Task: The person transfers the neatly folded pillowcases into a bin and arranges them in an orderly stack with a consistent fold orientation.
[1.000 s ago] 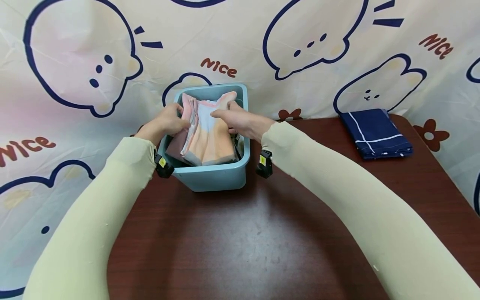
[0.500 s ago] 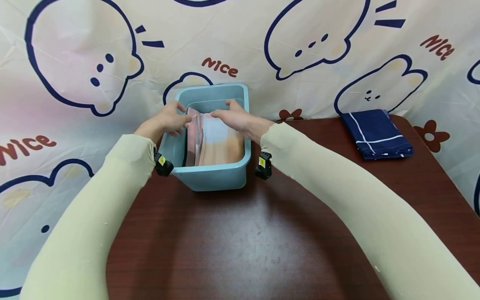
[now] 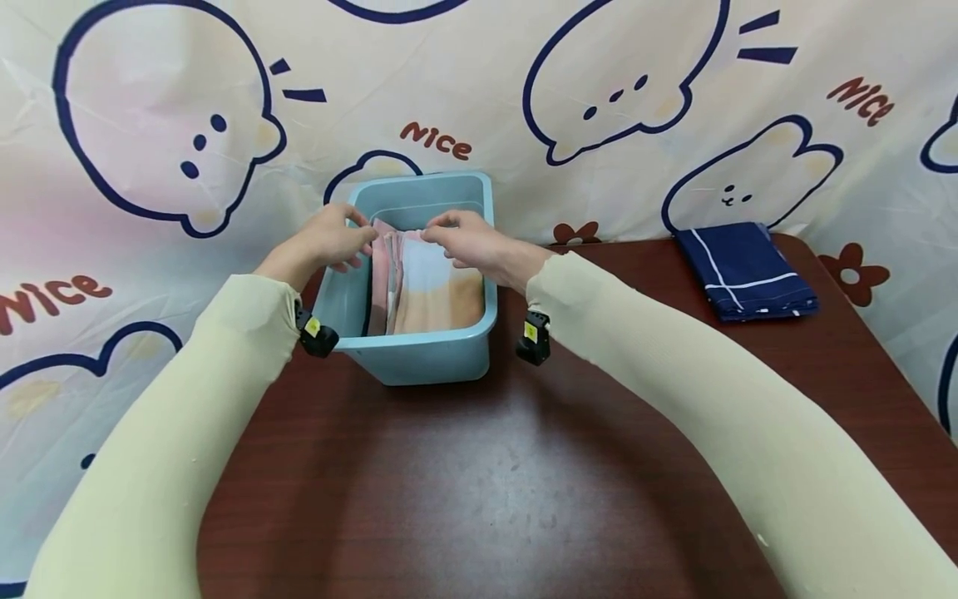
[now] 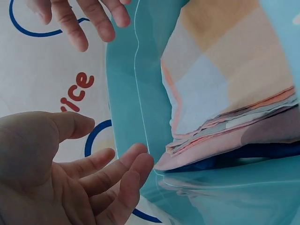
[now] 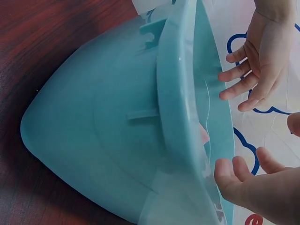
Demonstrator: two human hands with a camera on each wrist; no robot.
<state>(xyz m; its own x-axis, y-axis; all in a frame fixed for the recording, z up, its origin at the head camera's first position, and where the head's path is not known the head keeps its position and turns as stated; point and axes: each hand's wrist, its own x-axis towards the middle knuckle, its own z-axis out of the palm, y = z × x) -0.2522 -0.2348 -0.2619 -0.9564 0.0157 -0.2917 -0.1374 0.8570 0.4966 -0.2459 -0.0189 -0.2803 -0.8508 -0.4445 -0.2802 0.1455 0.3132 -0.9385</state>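
Observation:
Folded cloth (image 3: 441, 291) in pink, pale blue and tan lies inside a light blue plastic bin (image 3: 419, 359). Its layered folds run along the left side, and something dark blue shows under it in the left wrist view. Over the bin's left rim hovers my left hand (image 3: 333, 237), fingers loosely bent and holding nothing. My right hand (image 3: 473, 241) is above the right part of the bin, also holding nothing, with relaxed fingers. Both hands are apart from the cloth in the left wrist view (image 4: 229, 70).
A folded navy cloth (image 3: 748, 270) with white lines lies at the right back of the dark brown table (image 3: 509, 482). Behind the table hangs a cartoon-printed curtain (image 3: 584, 75). Each wrist carries a small black camera (image 3: 318, 337).
Both hands held the pastel cloth at the top of the bin; they let it go, and it dropped deeper inside. Since then the hands have shifted only slightly.

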